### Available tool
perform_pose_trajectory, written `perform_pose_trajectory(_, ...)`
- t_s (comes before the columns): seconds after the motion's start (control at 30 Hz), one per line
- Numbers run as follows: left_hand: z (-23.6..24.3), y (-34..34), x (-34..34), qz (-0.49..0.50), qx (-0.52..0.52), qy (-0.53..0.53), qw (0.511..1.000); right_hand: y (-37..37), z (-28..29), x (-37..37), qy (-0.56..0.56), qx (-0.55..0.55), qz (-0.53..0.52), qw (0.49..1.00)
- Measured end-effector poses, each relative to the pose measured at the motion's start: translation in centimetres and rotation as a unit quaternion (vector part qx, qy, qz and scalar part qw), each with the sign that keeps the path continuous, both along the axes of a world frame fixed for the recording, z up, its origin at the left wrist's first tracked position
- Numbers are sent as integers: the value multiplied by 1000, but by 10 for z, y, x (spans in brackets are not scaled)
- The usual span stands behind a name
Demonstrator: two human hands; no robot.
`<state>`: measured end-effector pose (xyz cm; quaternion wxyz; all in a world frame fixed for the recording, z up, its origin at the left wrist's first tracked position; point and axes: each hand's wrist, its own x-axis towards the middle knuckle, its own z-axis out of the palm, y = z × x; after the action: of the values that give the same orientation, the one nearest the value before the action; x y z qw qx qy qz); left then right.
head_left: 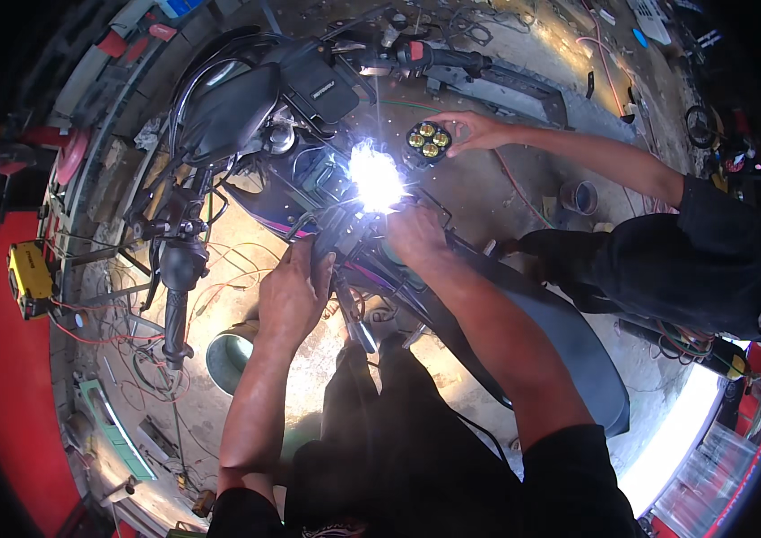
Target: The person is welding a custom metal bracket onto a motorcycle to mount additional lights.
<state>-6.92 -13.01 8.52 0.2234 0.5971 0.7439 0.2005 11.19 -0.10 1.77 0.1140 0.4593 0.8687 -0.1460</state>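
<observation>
A motorcycle with a long dark seat (533,314) and black front fairing (237,108) stands in front of me. My left hand (295,291) bends its fingers around the edge of a dark panel (336,235) at the middle of the bike. Just right of it, my right hand (415,235) is closed at the bike's middle, below a blinding white light (375,177). Glare hides its fingertips and whatever they hold. Across the bike, another person's hand (479,132) holds up a round black lamp (428,141) with several yellowish lenses.
The handlebar's left grip (176,314) juts toward me. At left, a yellow-and-black device (31,278) sits beside a red surface (4,377). A metal bucket (231,354) lies near my left forearm. Orange cables (242,269) trail over the floor; a cup (579,197) stands by the other person.
</observation>
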Motion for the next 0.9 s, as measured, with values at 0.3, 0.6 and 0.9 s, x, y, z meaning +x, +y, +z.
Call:
perform_pose_trajectory(0.3,6,-8,-2,71,6,-33,997,-5,-6,5,101,21,-25,994)
perform_pose_trajectory(0.6,2,-15,-6,64,8,-37,997,-9,-20,9,97,52,-14,994)
perform_pose_trajectory(0.9,6,-8,-4,63,-25,-42,997,-10,-30,12,142,96,-6,985)
